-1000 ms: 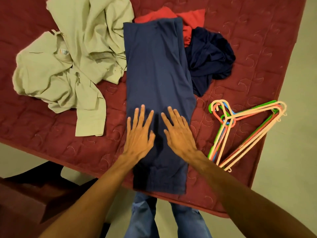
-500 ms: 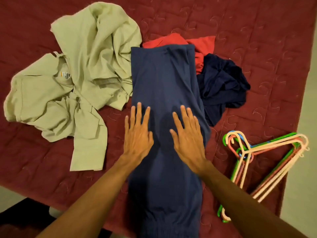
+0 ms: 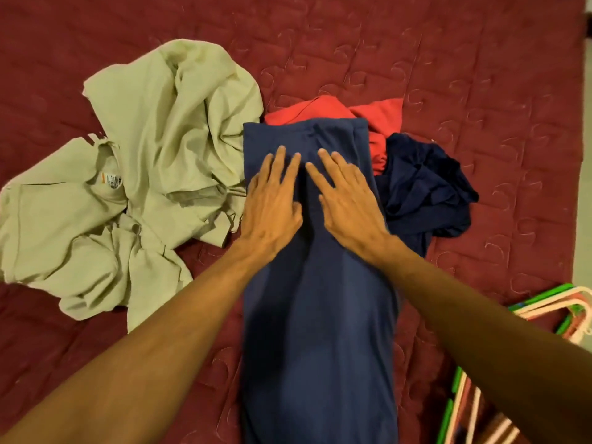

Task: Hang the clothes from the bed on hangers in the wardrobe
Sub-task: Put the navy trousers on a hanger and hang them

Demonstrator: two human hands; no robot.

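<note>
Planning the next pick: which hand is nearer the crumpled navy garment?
Right. The right hand presses the blue trousers just left of the navy garment; the left hand lies farther left.

Dim warm indoor light, soft shadows (slight blur), wide-angle edge distortion

a maroon quilted bedspread (image 3: 480, 75) fills nearly the whole frame in front of me, stitched in squares with a curled swirl in each. down the right edge of the frame i see a thin strip of pale floor (image 3: 584, 251).
</note>
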